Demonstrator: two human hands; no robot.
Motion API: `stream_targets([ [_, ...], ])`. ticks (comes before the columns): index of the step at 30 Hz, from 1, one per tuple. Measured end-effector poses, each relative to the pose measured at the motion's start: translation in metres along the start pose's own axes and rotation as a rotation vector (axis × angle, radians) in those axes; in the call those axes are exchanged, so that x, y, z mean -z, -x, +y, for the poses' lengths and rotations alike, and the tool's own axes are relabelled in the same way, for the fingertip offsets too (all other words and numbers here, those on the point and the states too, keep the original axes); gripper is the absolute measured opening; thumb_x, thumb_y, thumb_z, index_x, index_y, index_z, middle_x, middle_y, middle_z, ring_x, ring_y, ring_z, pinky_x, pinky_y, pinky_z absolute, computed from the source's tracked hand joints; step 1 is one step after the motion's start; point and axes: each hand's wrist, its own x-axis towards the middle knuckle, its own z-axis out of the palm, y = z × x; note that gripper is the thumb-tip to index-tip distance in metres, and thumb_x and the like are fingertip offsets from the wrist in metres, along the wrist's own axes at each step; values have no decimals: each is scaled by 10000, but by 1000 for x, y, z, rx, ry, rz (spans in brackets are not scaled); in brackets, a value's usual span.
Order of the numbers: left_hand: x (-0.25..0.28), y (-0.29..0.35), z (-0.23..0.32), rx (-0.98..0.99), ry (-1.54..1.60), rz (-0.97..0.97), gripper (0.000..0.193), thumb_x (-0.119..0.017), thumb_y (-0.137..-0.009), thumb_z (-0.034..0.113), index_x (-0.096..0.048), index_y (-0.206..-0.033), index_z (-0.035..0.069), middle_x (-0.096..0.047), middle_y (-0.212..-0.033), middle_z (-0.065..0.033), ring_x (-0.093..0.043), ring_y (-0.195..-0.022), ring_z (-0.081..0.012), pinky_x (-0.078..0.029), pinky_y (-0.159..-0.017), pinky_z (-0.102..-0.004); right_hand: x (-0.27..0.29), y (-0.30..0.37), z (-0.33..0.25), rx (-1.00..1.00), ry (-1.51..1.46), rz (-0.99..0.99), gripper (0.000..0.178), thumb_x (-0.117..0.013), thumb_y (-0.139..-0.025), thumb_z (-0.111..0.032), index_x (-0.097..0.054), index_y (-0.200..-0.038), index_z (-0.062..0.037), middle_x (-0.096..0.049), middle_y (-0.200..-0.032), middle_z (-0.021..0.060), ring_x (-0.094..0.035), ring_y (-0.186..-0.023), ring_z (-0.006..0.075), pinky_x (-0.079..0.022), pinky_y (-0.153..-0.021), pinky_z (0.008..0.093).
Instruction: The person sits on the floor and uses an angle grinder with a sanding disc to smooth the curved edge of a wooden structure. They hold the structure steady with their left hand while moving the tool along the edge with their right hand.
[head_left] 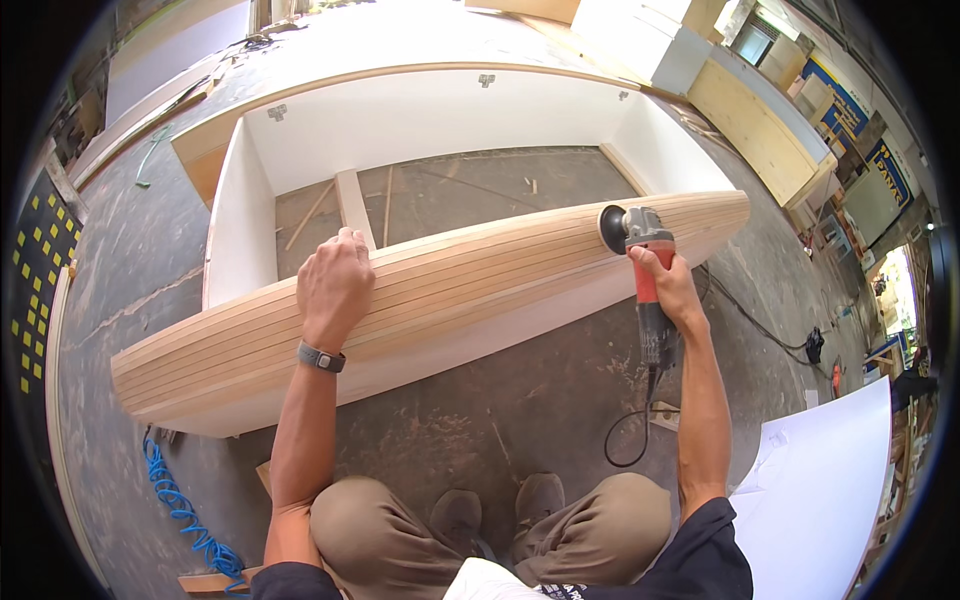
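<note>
My right hand (675, 288) is wrapped round the red and black body of an angle grinder (656, 335). Its dark round disc (612, 230) is at the top of the curved slatted wood face (480, 255), near the right end; whether it touches cannot be made out. The pale strips run lengthwise along the near side of a large white cabinet frame (400, 125) lying on the floor. My left hand (338, 285) is closed over the far edge of the slatted face, left of its middle, its fingertips partly hidden. A band with a small device (320, 357) is on that wrist.
The grinder's black cord (648, 420) loops down beside my right knee. A coiled blue air hose (180, 500) lies at left. A white sheet (825, 480) is at lower right. Wooden boxes (760, 125) stand at the far right. A loose batten (353, 205) lies inside the frame.
</note>
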Motion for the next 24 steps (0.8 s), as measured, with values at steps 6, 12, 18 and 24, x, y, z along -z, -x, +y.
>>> stream_targets([
  [6,6,3,0,-17,-11,17,406,-419,-1145,275,-662,-964,5,-757,-962,-238,-727,-909,-448,-556,-841,-544,-71,40,-51,88,226,-135,795,-824,-888,-627,-634,-1230,66,-766,-1078,206,-755,-1014,315,-580,-939,403],
  [12,12,4,-4,-23,-18,-7,401,-416,-1150,279,-640,-953,10,-747,-959,-223,-707,-918,-454,-543,-831,-545,-104,55,-98,100,443,-327,895,-783,-893,-679,-584,-1309,88,-763,-1094,278,-756,-1094,413,-574,-996,465],
  [18,5,3,-7,-33,-22,24,406,-423,-1149,272,-643,-937,3,-747,-947,-227,-711,-893,-451,-547,-821,-541,-25,1,-31,8,162,-126,710,-808,-897,-620,-718,-1159,34,-744,-985,101,-699,-930,214,-559,-863,367],
  [24,2,2,-1,-32,-4,30,405,-423,-1144,259,-663,-955,-6,-755,-943,-234,-725,-868,-443,-551,-819,-542,23,-26,3,0,92,25,558,-791,-927,-550,-770,-1073,-12,-714,-946,35,-654,-870,150,-530,-803,335],
])
